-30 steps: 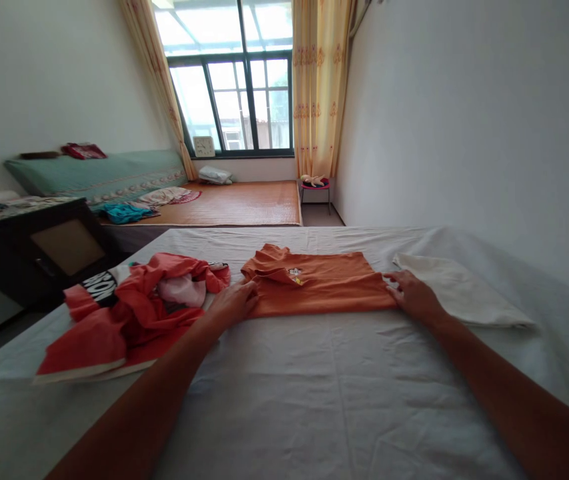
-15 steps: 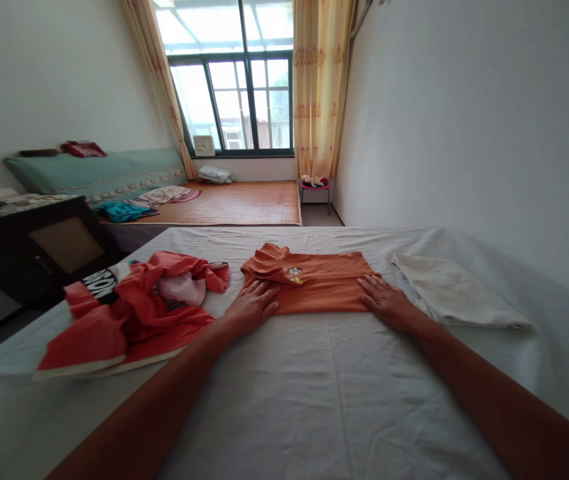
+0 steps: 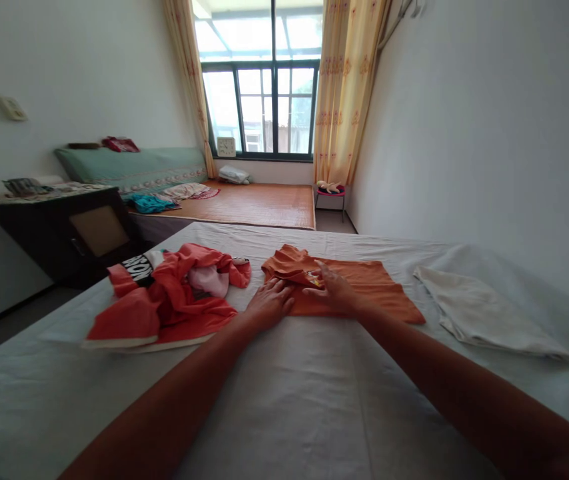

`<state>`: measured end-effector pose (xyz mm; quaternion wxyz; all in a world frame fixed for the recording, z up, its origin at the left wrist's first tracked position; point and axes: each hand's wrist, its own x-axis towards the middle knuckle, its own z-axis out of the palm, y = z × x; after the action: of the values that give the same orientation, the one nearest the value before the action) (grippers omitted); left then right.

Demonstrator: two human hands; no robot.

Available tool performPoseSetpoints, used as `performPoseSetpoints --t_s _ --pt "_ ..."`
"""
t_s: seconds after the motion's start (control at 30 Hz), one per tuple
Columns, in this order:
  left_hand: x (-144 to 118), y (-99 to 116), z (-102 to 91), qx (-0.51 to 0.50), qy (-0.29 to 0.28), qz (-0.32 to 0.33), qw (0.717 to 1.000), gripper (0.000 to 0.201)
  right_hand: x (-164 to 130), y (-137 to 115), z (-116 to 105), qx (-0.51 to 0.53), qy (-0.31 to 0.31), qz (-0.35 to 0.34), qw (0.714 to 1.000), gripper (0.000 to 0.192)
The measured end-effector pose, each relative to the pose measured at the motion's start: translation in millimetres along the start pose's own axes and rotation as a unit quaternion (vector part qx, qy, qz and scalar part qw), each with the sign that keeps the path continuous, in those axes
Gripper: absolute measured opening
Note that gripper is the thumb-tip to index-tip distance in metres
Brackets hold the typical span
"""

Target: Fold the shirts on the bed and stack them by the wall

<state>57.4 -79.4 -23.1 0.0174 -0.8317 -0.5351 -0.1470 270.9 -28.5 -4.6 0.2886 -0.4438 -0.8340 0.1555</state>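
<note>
Place: a bedroom in a home
Near bed: white sheet point(image 3: 284, 400) spread wide, clothes lying on it; a heap of red garments point(image 3: 169, 300) at 10 o'clock
Second bed: woven mat point(image 3: 259, 203) at 12 o'clock; green headboard cushion point(image 3: 134, 167) at 11
Window: dark frame point(image 3: 264, 107) at 12; yellow curtains point(image 3: 347, 100) at its sides; small clock point(image 3: 226, 147) on the sill
Furniture: dark cabinet point(image 3: 64, 233) at 9

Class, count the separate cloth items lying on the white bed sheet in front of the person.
3 clear ones: a rumpled red garment pile at left, possibly hiding more pieces; the folded orange shirt under both hands; a folded white cloth at right.
</note>
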Motion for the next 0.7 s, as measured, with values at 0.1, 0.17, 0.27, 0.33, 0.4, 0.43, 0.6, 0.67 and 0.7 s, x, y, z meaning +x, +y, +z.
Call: performPoseSetpoints --t_s 0.1,0.17,0.27,0.33,0.4,0.43,0.6,0.67,0.7 --pt "-2.6 -1.4 -1.5 -0.001 0.005 0.006 1.0 0.042 25.2 2.7 15.5 0.031 -0.008 0.027 0.999 0.045" --pt "-2.0 -4.7 -1.5 -0.002 0.012 -0.012 1.0 0.042 35.9 13.5 19.4 0.039 -0.005 0.074 0.996 0.023" --pt "2.9 -12.4 -1.2 -0.019 0.039 -0.036 0.998 0.037 43.5 30.6 20.8 0.053 -0.005 0.122 0.991 0.016" --pt "7.1 -17.7 -1.4 -0.044 0.057 -0.037 0.997 0.033 44.0 36.2 22.2 0.064 -0.007 0.131 0.989 0.02" --pt "10.6 -22.0 -1.7 -0.066 0.066 -0.04 0.995 0.029 42.3 35.9 24.3 0.093 0.004 0.13 0.987 0.022" --pt "11.8 -23.6 -1.6 -0.074 0.067 -0.043 0.994 0.028 41.0 34.1 25.2 0.114 0.01 0.124 0.986 0.028" --pt "13.7 -27.7 0.4 -0.107 0.082 -0.087 0.987 0.043 33.4 23.6 20.9 0.215 -0.03 0.002 0.976 0.038" --pt "14.3 -28.5 0.5 -0.13 0.103 -0.114 0.98 0.058 30.3 22.9 16.4 0.208 -0.052 -0.061 0.975 0.03" --pt "14.6 -28.9 -0.1 -0.138 0.116 -0.116 0.977 0.062 29.0 23.3 14.5 0.2 -0.058 -0.081 0.975 0.027"
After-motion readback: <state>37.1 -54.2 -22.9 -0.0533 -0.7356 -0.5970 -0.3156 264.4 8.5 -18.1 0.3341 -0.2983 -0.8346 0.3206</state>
